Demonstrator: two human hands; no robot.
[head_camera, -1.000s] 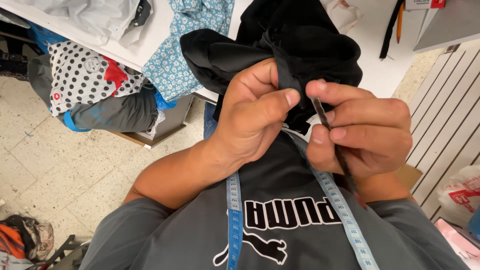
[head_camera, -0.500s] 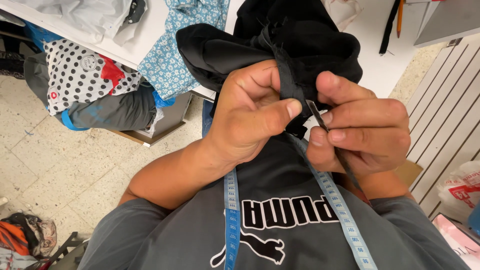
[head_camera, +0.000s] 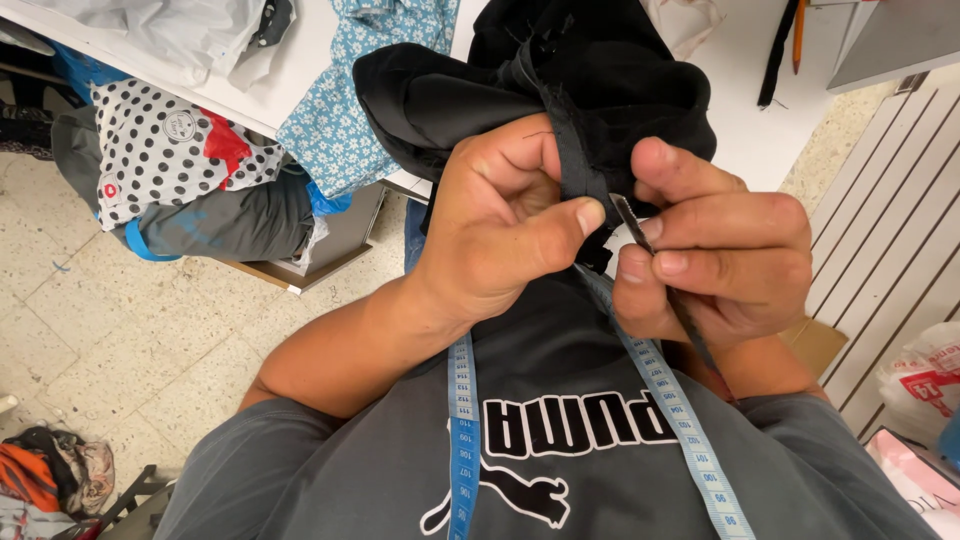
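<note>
Cloth (head_camera: 600, 90), black: seam pinched by left hand (head_camera: 500, 230); right hand (head_camera: 720, 260) grips thin tool (head_camera: 632, 214) at it.

Bright, even indoor light with soft shadows; the view is sharp, though the black cloth (head_camera: 600, 90) loses detail.

I record a black garment (head_camera: 560, 90), bunched and draped off the white table edge, its raw frayed seam strip running upright between my hands, and a slim dark metal tool (head_camera: 632, 218), angled with its tip against that strip near the seam's lower end.
</note>
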